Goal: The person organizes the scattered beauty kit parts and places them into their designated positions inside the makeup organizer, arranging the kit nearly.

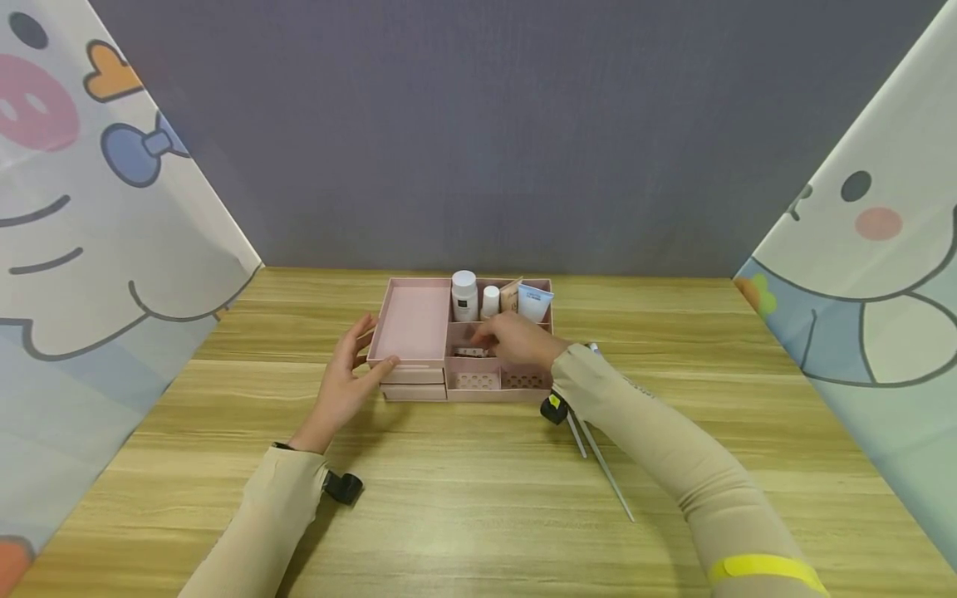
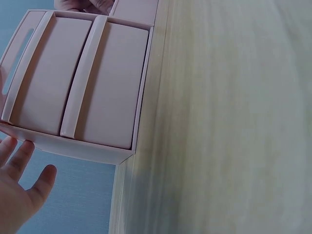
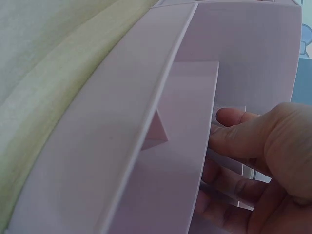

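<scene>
A pink desktop organizer (image 1: 411, 320) stands on the table, with two drawers (image 2: 109, 83) at its front left. My left hand (image 1: 347, 378) is at its left side, fingers fairly straight and spread, the thumb at the tray's front corner. My right hand (image 1: 516, 336) reaches down into the middle compartment, its fingers bent and the thumb close to the index fingertip. Partition walls hide part of these fingers in the right wrist view, and I cannot tell whether they pinch anything. Small whitish items (image 1: 469, 353) lie in that compartment, under the fingers.
In the back compartment stand a white bottle (image 1: 464, 299), a smaller white-capped bottle (image 1: 490, 301), a beige tube (image 1: 510, 296) and a light blue tube (image 1: 534, 302). Thin grey sticks (image 1: 609, 477) lie on the table below the right forearm. A grey wall (image 1: 486, 149) rises behind.
</scene>
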`<action>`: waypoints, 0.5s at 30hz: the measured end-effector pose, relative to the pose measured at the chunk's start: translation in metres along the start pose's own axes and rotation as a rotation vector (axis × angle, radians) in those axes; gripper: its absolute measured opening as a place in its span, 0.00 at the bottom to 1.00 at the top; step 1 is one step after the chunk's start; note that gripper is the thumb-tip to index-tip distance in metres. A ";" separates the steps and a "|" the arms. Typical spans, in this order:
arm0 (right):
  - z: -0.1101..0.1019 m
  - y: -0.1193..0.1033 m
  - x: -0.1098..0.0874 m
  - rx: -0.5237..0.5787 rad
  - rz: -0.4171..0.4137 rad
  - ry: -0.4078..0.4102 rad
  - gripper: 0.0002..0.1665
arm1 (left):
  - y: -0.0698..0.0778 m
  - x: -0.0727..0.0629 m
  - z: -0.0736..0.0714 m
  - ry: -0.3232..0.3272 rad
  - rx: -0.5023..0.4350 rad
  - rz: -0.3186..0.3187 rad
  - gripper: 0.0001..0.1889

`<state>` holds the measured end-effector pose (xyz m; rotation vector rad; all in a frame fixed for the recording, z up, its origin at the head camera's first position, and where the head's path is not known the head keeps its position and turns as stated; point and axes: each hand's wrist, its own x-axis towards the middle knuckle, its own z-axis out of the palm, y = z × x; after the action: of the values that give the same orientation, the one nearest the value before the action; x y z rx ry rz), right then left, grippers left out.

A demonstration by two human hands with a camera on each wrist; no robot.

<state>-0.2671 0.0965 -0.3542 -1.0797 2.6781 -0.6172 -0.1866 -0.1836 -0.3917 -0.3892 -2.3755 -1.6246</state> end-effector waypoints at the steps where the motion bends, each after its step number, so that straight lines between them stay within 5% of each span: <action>1: 0.000 0.000 0.000 0.007 0.004 -0.001 0.21 | 0.000 0.000 0.000 0.000 0.002 -0.001 0.41; 15: -0.008 0.000 -0.009 0.037 -0.039 0.039 0.17 | 0.000 -0.001 -0.001 -0.003 -0.010 0.000 0.40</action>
<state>-0.2637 0.1051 -0.3474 -1.1243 2.6734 -0.6985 -0.1853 -0.1843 -0.3916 -0.3937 -2.3701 -1.6374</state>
